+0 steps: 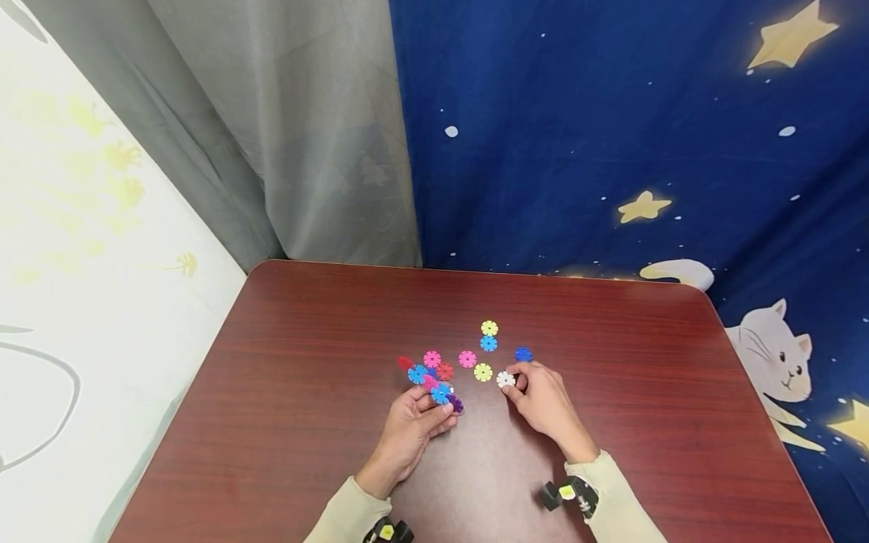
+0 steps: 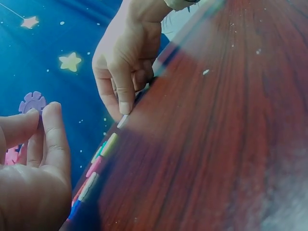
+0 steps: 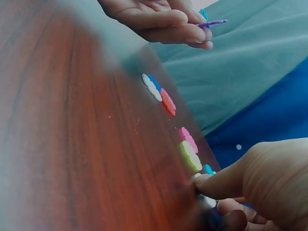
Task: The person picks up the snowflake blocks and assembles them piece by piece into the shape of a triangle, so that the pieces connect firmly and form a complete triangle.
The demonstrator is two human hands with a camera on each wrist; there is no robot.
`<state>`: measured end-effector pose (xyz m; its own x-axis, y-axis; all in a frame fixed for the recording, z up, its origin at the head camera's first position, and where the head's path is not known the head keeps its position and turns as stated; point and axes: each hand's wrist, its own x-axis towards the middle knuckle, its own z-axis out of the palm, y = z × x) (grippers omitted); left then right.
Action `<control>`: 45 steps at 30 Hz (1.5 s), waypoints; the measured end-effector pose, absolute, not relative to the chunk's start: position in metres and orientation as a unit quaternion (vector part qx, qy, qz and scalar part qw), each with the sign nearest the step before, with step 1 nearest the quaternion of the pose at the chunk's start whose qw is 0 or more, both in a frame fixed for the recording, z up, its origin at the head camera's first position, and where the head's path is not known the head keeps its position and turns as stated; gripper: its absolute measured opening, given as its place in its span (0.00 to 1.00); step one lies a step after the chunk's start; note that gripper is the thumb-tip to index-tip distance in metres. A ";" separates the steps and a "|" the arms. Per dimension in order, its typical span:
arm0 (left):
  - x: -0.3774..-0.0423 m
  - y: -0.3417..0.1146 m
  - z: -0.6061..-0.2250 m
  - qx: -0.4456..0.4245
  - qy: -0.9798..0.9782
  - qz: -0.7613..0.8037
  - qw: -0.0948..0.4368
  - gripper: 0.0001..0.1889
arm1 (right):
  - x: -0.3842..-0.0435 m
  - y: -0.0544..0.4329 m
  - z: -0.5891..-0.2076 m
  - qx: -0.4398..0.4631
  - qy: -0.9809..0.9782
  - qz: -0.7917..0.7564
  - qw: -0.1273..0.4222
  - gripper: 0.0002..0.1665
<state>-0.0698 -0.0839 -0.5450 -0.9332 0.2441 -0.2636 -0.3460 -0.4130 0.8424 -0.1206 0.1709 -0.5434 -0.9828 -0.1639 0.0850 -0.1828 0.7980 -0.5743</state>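
Observation:
My left hand [image 1: 407,430] holds a joined chain of notched plastic flower discs above the table. Thumb and fingertips pinch the purple disc [image 2: 32,102] at its near end. Farther along the chain come a light blue disc [image 1: 440,393], a pink one, another light blue disc [image 1: 417,374] and a red disc [image 1: 404,363] at the far end. My right hand [image 1: 548,401] pinches a white flower disc [image 1: 505,379] between thumb and forefinger, low at the tabletop. Just beyond the right fingers lies a dark blue disc [image 1: 523,354].
Between the hands, a yellow disc [image 1: 483,372] and a pink disc [image 1: 467,359] lie flat. Farther back are another yellow disc [image 1: 489,328] and a light blue one [image 1: 488,343]. Several discs, including a red disc [image 1: 444,370], lie behind the chain. Curtains hang past the brown table's [image 1: 305,339] far edge.

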 end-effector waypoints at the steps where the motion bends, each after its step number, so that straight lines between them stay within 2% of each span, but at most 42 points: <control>1: -0.070 -0.084 -0.545 -0.049 0.511 0.840 0.176 0.24 | -0.121 0.171 -0.543 0.088 -0.948 0.305 0.011 0.16; 7: -0.070 -0.083 -0.545 -0.044 0.504 0.844 0.179 0.24 | -0.121 0.171 -0.539 0.081 -0.937 0.340 -0.015 0.15; 15: -0.071 -0.083 -0.545 -0.043 0.499 0.846 0.182 0.29 | -0.116 0.167 -0.533 0.077 -0.895 0.436 -0.047 0.07; 22: -0.071 -0.084 -0.545 -0.037 0.511 0.840 0.179 0.25 | -0.107 0.158 -0.524 0.119 -0.858 0.497 -0.062 0.03; 29: -0.071 -0.084 -0.547 -0.040 0.517 0.837 0.175 0.20 | -0.099 0.149 -0.514 0.162 -0.838 0.521 -0.038 0.04; 37: -0.071 -0.084 -0.547 -0.045 0.513 0.840 0.170 0.08 | -0.094 0.142 -0.508 0.165 -0.825 0.539 -0.030 0.06; 40: -0.071 -0.084 -0.545 -0.043 0.512 0.841 0.170 0.07 | -0.093 0.141 -0.508 0.170 -0.820 0.546 -0.027 0.08; 45: -0.071 -0.084 -0.544 -0.038 0.511 0.842 0.171 0.07 | -0.092 0.140 -0.508 0.182 -0.819 0.544 -0.012 0.05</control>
